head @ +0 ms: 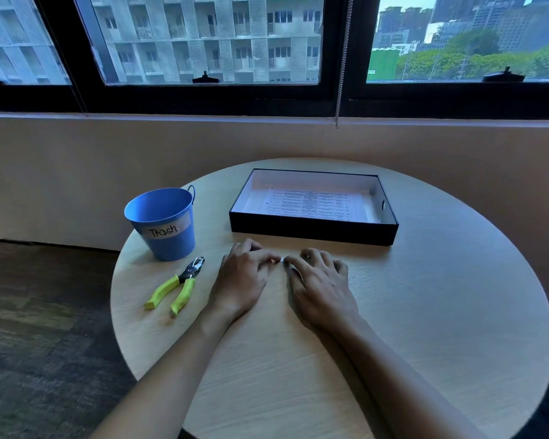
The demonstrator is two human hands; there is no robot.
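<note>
Your two hands meet near the middle of the frame, low over the round wooden table (pixel 425 312). Your left hand (pixel 240 280) has its fingers curled, with thumb and forefinger pinched onto a tiny white scrap (pixel 281 260). Your right hand (pixel 322 289) comes at the same scrap from the other side, and its fingertips close narrowly on it as well, while the other fingers spread loosely over the tabletop. The scrap sits right between the two hands, just below the near wall of the black tray (pixel 311 231). It is too small to tell what it is made of, or whether it touches the wood.

The tray stands above your hands in the frame, with white inner walls, and a printed sheet (pixel 311 202) lies flat on its floor. To the left of your left hand, near it but apart, a hole punch (pixel 176 285) with yellow-green handles lies flat, its metal head pointing up toward the blue bucket (pixel 162 223). The bucket stands upright at the left edge of the table, labelled "Trash", with its mouth open to you.

Across the top of the frame runs a dark-framed window, and a bead cord (pixel 343 58) hangs down right of centre
</note>
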